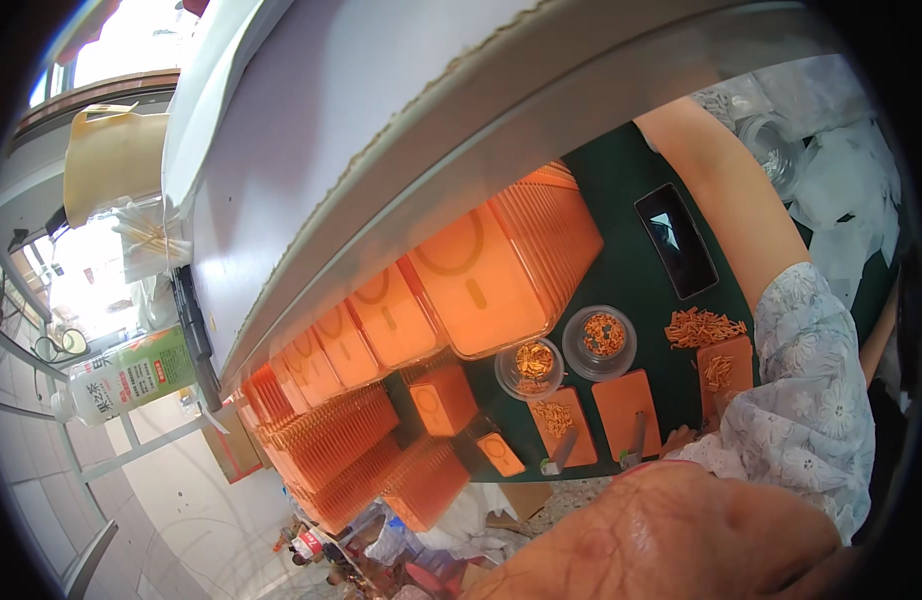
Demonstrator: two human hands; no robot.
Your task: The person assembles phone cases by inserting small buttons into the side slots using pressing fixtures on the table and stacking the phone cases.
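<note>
A large bare hand [661, 530], very near the camera, fills the lower edge; its fingers are hidden and I cannot tell which of my hands it is. At the right, an arm in a white lace sleeve [811, 390] reaches up over the green table, its hand hidden behind a pale panel. Whose arm that is stays unclear. A few fingertips [678, 440] show beside an orange tray [738, 375] with small tan rods on it. Left of it are two more orange trays, the middle one [626, 405] bare and the left one [580, 430] holding small pieces. Grey stick-like tools [560, 455] lie across both.
Two clear cups [598, 372] hold small gold pieces; a loose pile of rods [703, 327] lies nearby. A black phone [676, 240] rests above. Stacked orange cases with ring marks [476, 280] spread left under the pale panel [341, 110]. A green-labelled bottle [131, 375] is far left.
</note>
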